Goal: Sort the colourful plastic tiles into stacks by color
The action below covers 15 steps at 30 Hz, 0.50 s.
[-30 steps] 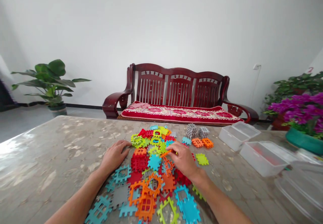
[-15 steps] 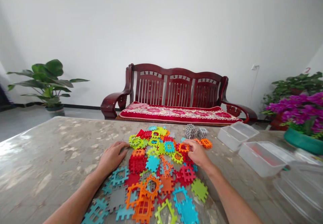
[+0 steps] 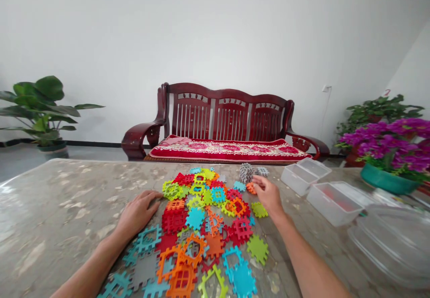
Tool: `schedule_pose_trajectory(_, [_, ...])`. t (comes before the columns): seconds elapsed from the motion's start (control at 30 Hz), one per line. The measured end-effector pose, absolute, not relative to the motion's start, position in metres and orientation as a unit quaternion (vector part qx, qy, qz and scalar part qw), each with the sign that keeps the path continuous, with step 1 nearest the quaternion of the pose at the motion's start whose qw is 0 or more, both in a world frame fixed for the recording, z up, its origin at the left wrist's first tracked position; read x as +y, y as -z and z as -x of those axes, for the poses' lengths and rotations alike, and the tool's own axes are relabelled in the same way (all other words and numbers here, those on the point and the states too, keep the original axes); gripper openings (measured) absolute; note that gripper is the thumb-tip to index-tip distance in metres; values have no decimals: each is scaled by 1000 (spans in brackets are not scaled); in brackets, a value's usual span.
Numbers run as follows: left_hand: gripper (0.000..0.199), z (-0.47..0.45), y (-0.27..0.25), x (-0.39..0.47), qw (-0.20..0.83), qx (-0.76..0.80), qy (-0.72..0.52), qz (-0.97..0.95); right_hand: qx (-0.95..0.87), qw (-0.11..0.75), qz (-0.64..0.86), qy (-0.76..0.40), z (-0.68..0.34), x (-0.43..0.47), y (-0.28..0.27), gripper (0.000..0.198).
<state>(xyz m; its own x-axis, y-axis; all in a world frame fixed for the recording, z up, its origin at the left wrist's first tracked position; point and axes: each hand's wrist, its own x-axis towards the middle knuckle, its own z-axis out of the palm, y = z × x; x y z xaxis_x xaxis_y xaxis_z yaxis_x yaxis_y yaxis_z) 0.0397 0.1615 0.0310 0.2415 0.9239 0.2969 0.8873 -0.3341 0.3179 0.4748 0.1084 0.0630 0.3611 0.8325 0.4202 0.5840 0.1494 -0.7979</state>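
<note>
My left hand (image 3: 141,210) lies on the table with its fingers stretched out, fingertips beside the lime-green interlocking tiles (image 3: 172,190). Over on the far right of the pile, my right hand (image 3: 268,195) has its fingers curled around an orange interlocking tile (image 3: 251,188), which is partly hidden by the hand. Just beyond its fingertips stands a stack of grey tiles (image 3: 246,172). Between my hands spreads a loose pile of notched plastic tiles, among them a blue tile (image 3: 195,218), a red tile (image 3: 242,229) and an orange frame tile (image 3: 239,207).
Two clear plastic boxes stand on the right, a farther box (image 3: 297,179) and a nearer box (image 3: 332,208). Near them are clear lids (image 3: 389,244) and a teal flowerpot (image 3: 386,179). A wooden bench (image 3: 231,114) stands behind the table (image 3: 67,226).
My right hand has left the orange frame tile and moved to the orange tiles by the grey stack. A lime-green tile beside it has come into view. My left hand stays resting.
</note>
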Motion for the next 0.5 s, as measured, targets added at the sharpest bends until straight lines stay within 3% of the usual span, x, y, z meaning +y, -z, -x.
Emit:
schedule_pose_trajectory(0.17, [40,-39,-30,162,45,578,-213,-787,-561,517,630,-146,-489,104,-59,33])
schedule_pose_trajectory(0.33, [41,-39,-31,162,47,582,-201,-786,-666,355,630,-182,-463,96,-68,23])
schedule_pose_trajectory(0.5, [40,-39,-30,162,42,580,-211,-786,-696,214,679,-95,-434,78,-88,39])
